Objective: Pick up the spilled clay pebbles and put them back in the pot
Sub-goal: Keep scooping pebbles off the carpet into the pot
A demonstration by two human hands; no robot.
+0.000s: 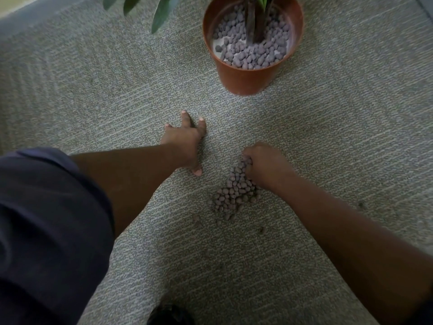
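The step in hand appears to be gathering: the right hand [266,164] is curled into a fist around a clutch of small, rounded, grey-brown clay pebbles [236,191], which lie heaped on the grey looped-pile carpet [339,127] just beside it, with a few strays nearer the viewer. The left hand [187,139] is pressed flat on the carpet, fingers spread, holding nothing. The next move calls for lifting the closed fist over the round terracotta-coloured plastic pot [243,78], well apart ahead, already part-filled around a dark plant stem [254,22].
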